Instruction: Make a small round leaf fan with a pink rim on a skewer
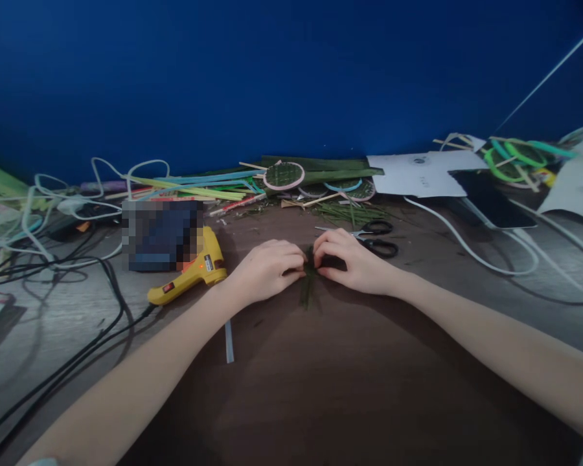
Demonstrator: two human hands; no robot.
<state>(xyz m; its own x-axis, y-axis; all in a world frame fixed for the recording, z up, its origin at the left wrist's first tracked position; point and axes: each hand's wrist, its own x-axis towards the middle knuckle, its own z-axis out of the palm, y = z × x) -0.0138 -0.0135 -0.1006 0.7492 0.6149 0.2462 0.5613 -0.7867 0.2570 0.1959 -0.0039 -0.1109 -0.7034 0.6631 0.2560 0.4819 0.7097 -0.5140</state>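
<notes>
Narrow green leaf strips (309, 294) lie between my two hands, spreading toward me over the dark table. My left hand (275, 268) curls in from the left, its fingertips pinching the strips' left side. From the right, my right hand (342, 262) meets them with bent fingers and thumb pinched on the other edge. How the strips cross under the fingertips is too small and blurred to tell. Just behind my right hand rest scissors with black handles (381, 247), blades pointing left. A yellow glue gun (192, 275) with a small red light lies left of my left hand.
A pixelated dark box (162, 236) stands beside the glue gun. Small round woven leaf pieces with coloured rims (284, 175), leaf scraps and coloured strips line the back. A white paper (418, 175), a phone (493, 200) and cables are at right. Black cords (116, 291) cross the left.
</notes>
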